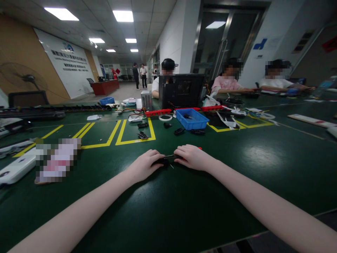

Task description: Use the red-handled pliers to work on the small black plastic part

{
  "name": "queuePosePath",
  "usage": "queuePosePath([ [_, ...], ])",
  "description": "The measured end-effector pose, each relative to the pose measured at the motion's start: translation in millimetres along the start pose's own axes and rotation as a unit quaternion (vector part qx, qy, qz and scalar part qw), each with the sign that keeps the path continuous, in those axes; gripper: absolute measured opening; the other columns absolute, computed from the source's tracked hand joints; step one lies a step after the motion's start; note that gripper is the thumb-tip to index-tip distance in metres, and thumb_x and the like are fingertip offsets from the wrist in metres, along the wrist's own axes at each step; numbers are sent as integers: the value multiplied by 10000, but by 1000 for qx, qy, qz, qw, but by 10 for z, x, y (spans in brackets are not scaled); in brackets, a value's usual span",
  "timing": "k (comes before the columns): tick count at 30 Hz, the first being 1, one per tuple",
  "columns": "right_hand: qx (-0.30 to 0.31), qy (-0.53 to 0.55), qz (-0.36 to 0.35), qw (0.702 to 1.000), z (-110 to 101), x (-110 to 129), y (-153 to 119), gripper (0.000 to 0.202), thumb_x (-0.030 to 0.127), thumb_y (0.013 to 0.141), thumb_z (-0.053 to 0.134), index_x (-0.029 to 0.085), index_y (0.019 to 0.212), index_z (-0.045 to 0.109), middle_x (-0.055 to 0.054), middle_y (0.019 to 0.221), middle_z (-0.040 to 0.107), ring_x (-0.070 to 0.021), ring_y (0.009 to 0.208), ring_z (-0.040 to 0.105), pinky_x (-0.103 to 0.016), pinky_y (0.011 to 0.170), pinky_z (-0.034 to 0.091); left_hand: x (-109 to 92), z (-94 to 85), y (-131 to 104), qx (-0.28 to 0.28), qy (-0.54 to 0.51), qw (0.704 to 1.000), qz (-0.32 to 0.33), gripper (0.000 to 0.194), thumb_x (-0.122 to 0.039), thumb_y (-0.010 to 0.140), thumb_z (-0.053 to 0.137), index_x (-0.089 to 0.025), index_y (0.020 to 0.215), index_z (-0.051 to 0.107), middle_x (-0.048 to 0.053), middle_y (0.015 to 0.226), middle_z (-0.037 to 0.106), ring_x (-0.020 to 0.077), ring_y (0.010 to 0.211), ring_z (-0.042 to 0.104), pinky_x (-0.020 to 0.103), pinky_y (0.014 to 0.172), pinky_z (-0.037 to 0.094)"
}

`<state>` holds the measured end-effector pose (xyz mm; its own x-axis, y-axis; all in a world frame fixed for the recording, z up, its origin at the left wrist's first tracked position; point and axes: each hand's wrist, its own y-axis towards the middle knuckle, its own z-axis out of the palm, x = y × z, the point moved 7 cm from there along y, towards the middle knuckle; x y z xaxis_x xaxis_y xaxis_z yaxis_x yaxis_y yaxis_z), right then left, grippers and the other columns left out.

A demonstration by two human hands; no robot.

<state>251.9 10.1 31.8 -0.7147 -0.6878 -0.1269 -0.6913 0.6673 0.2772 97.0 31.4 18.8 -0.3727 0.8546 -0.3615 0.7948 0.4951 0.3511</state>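
Near the middle of the green table (168, 203), my left hand (147, 164) is closed on a small black part (164, 161). Facing it, my right hand (193, 157) is wrapped round a dark tool with a bit of red showing past the knuckles. The tool's thin metal end (169, 156) reaches left to the black part. A thin pale wire or pin (172, 166) sticks out just below, between the hands. Most of the part and of the tool is hidden by my fingers.
Beyond my hands stand a blue bin (193, 121), loose black parts (142, 135), a white tape ring (165, 117) and a black computer case (181, 91). Yellow tape marks the table. A pixelated item (59, 161) and white casing (21, 167) lie left. People sit across the table.
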Motion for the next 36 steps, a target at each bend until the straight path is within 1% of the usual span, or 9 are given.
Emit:
queuePosePath([
  [4,0,-15,-1,1000,-18,25,3,222,371,951,516,168,1008,586,-65,907,650,-194,768,606,-308,685,419,-31,-3,7,17,0,1000,-1,285,-233,954,539,-207,1237,564,63,1100,594,202,999,583,348,896,505],
  [10,30,-3,9,1000,-29,82,11,212,373,964,488,179,964,574,-40,867,653,-173,723,605,-287,651,405,-63,-13,4,25,13,1000,0,337,-290,938,585,-194,1259,546,64,1065,598,216,977,595,354,858,506],
  [14,30,3,11,999,-50,93,13,211,373,963,486,179,951,570,-42,860,654,-172,717,596,-287,652,396,-59,-17,1,17,12,1000,2,331,-266,930,595,-194,1251,556,61,1055,590,208,963,589,346,852,508],
  [20,19,16,11,1000,-62,90,11,204,363,955,496,174,945,575,-60,870,652,-178,741,591,-293,676,388,-56,-12,12,3,16,1000,23,250,-229,918,602,-204,1165,630,57,1036,590,199,939,578,348,844,506],
  [27,30,13,13,999,-50,92,17,216,367,961,489,173,929,579,-54,843,647,-175,732,590,-291,683,386,-48,-22,15,-8,19,999,34,242,-228,906,616,-206,1144,656,60,1040,603,201,945,578,356,848,493],
  [32,23,12,9,1000,-51,92,13,224,357,968,474,170,933,592,-62,842,650,-179,741,585,-293,690,386,-54,-44,7,-19,39,998,47,229,-217,911,609,-210,1131,671,66,1079,613,209,972,578,369,851,471],
  [36,7,14,6,1000,-68,97,25,235,365,958,490,167,932,614,-73,858,643,-189,775,571,-301,704,394,-59,-43,8,-15,49,998,44,230,-222,910,614,-220,1131,675,64,1096,623,213,983,582,370,850,457],
])
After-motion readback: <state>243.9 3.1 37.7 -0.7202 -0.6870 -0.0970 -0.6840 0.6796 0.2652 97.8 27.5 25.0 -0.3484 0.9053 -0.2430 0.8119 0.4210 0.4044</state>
